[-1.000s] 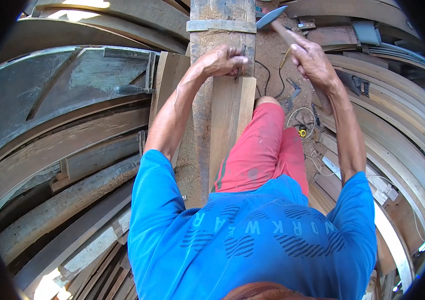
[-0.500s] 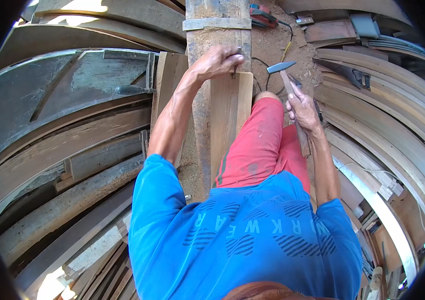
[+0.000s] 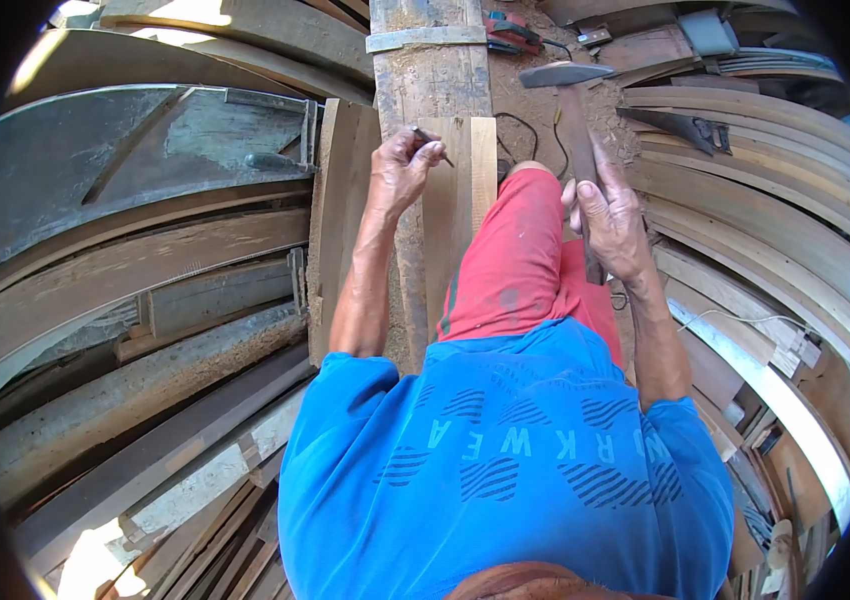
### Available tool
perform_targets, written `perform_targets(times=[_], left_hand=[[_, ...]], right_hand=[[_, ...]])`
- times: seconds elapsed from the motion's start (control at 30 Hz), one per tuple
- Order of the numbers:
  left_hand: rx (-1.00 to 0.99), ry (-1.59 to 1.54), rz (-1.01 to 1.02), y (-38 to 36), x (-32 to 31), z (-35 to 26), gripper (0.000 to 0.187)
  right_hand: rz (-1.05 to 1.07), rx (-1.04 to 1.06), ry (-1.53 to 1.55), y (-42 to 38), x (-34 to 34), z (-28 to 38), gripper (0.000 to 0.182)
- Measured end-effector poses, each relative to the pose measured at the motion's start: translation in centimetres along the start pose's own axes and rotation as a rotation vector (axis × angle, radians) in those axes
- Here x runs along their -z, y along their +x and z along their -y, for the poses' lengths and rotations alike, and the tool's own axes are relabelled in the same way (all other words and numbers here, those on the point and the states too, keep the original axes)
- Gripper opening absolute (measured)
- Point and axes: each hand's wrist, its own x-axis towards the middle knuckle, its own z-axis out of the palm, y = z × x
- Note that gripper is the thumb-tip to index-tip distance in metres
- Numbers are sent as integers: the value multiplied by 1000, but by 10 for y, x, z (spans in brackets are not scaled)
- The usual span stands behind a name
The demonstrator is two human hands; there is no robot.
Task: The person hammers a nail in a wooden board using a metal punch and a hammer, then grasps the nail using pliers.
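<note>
My left hand (image 3: 400,172) is closed around a slim dark chisel-like tool (image 3: 444,157), tilted over the left edge of a light wooden board (image 3: 460,190). The fingers cover much of that tool, so its exact kind is hard to make out. The board lies lengthwise on a worn plank bench (image 3: 433,85), beside my leg. My right hand (image 3: 613,222) grips the wooden handle of a hammer (image 3: 571,120). Its metal head is up at the far end, right of the board and apart from it.
A red power tool (image 3: 515,35) with a cord lies beyond the bench on sawdust-covered ground. A handsaw (image 3: 680,127) rests on curved planks at the right. More timber (image 3: 145,270) is stacked along the left. A crosspiece (image 3: 425,39) spans the bench.
My left hand has moved left and nearer, lifting the slim tool from the board's far end and tilting it. The hammer has risen toward the camera in my right hand.
</note>
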Motion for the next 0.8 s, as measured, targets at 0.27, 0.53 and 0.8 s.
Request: perform_targets(times=[0.27, 0.53, 0.8], left_hand=[[-259, 314, 53, -13, -20, -5, 5], [-316, 396, 79, -11, -23, -6, 4], [-401, 458, 89, -9, -30, -11, 8]], right_hand=[[5, 18, -218, -36, -9, 8, 59], [-34, 377, -432, -24, -24, 21, 59], [260, 77, -875, 3, -22, 17, 56]])
